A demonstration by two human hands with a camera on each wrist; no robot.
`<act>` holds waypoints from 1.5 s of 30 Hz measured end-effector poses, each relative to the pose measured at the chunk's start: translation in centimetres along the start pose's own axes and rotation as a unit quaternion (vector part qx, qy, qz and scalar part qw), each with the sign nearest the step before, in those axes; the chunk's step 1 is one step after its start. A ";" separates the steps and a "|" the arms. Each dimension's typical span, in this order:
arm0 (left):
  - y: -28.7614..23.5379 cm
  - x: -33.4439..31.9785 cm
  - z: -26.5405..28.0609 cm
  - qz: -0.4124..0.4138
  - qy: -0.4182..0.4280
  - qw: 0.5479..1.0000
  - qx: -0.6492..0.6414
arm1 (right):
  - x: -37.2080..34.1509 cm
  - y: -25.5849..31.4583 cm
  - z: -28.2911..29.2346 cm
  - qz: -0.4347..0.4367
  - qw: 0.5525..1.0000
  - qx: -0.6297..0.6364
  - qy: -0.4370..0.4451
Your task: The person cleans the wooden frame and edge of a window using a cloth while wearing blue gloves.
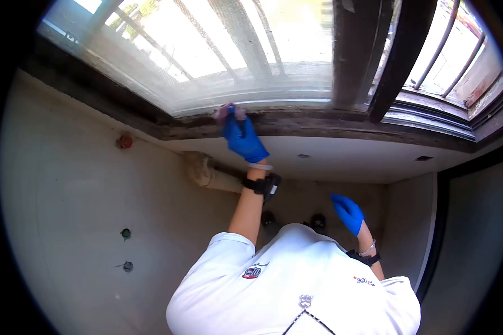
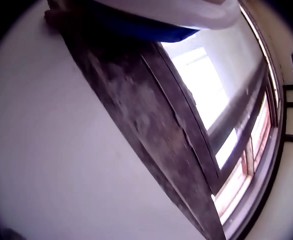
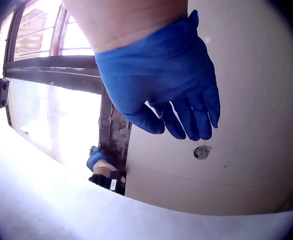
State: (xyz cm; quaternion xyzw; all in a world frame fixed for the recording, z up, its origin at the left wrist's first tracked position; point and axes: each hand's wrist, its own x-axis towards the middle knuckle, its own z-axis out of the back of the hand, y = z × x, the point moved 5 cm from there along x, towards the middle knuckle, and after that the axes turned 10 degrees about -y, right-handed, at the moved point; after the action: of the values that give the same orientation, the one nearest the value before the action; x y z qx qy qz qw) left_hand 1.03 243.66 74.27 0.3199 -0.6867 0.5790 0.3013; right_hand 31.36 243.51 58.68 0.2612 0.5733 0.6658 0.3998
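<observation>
In a blue glove, the left hand reaches up to the dark window sill and grips a crumpled brownish-pink cloth at the foot of the screened window. In the left wrist view only an edge of the blue glove shows, over the worn, stained sill; the cloth cannot be made out there. The right hand, gloved too, hangs in front of the body and holds nothing. Its fingers are loosely bent in the right wrist view, where the whole glove shows.
A beige pipe runs below the sill at the left. On the left wall are a red-capped fitting and a green one. Barred window openings lie at the upper right, with a dark-framed panel below.
</observation>
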 end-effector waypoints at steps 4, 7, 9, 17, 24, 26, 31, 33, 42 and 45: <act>-2.3 -3.4 -1.8 0.077 -0.037 0.996 0.004 | -1.0 1.1 1.0 0.007 0.999 -0.033 -0.014; -6.0 -6.5 -3.0 -0.031 0.079 0.996 0.026 | -1.9 0.1 1.7 0.012 0.999 -0.026 -0.018; -7.6 -8.1 -4.1 -0.061 0.191 0.980 -0.019 | -1.7 -0.3 1.9 -0.009 0.997 0.066 -0.050; -11.6 -15.1 -2.5 0.071 0.478 0.866 -0.131 | 1.5 6.0 3.5 -0.038 0.857 0.497 -0.134; -10.8 -15.4 1.5 0.210 0.550 0.767 -0.255 | 3.8 6.7 1.0 0.038 0.828 0.548 -0.113; -9.8 -12.7 3.7 0.156 0.551 0.792 -0.211 | 3.9 7.7 0.9 0.088 0.873 0.429 -0.216; -4.1 -8.2 12.7 0.139 0.500 0.853 -0.061 | 5.6 17.0 2.2 0.355 0.817 0.217 -0.400; -2.1 -7.3 17.3 0.194 0.470 0.860 -0.027 | 8.6 17.1 3.2 0.399 0.808 0.158 -0.404; 6.4 -9.4 38.8 0.379 0.356 0.841 0.153 | 20.4 17.1 -9.0 0.430 0.837 -0.010 -0.339; 7.1 -9.2 41.6 0.411 0.307 0.836 0.196 | 16.8 22.8 -14.8 0.469 0.731 -0.203 -0.452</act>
State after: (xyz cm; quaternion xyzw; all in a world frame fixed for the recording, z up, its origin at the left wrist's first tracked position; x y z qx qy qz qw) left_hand -0.69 204.24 56.65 -0.1337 -0.4993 0.8405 0.1622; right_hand 5.00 248.72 75.97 0.6797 -0.0187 0.6727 0.2918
